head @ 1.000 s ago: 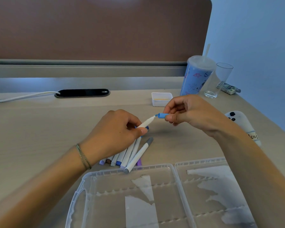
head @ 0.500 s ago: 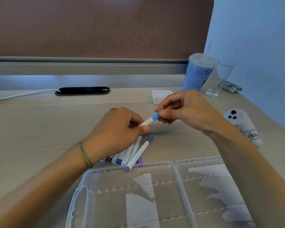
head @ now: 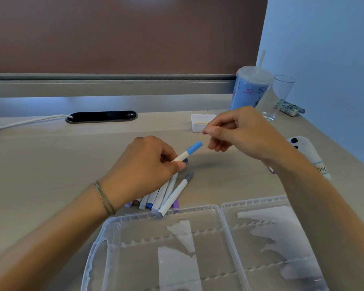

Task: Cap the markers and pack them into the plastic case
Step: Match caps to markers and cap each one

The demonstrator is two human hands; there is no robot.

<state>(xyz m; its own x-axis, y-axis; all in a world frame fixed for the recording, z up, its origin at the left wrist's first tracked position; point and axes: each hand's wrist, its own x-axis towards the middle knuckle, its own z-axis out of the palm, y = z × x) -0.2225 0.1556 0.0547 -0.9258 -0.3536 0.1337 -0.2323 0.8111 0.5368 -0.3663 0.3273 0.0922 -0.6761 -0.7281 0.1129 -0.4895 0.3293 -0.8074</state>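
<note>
My left hand (head: 144,171) grips a white marker with a blue cap (head: 189,152), capped end pointing up and right. Just to the right hovers my right hand (head: 237,133), fingers loosely curled with nothing in them, a small gap from the cap. Under my left hand lies a bunch of several white markers (head: 156,198) on the desk, partly hidden. A grey-capped marker (head: 174,195) rests with one end on the rim of the open clear plastic case (head: 220,208) at the front; no marker lies in it.
A small white tray (head: 201,122) sits behind the hands. At the back right stand a blue lidded cup with a straw (head: 249,89) and a clear glass (head: 280,97). A white controller (head: 309,156) lies at the right edge. A white cable (head: 27,121) runs from the black desk grommet (head: 102,116).
The right hand pushed the blue cap onto the marker, then let go and drew back up and right. The left hand kept holding the marker.
</note>
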